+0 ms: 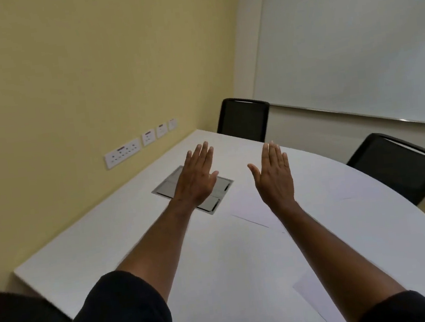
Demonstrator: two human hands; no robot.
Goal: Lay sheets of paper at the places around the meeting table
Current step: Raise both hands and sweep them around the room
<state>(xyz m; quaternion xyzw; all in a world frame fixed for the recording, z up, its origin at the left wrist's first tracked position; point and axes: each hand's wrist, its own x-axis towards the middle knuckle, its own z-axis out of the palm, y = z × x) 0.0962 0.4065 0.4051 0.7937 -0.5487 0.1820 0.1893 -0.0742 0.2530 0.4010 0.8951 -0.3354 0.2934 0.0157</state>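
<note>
I see: left hand (196,176), right hand (274,175), each grip spread, empty, above table (96,240); two sheets (254,209) lying mid-table.

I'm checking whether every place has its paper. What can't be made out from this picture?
- Head view: the near sheet is cut off by the bottom edge and right forearm.
- The middle sheet is partly hidden under the right hand.
- The table's near side is out of frame.
- White sheets barely show against the white top.
</note>
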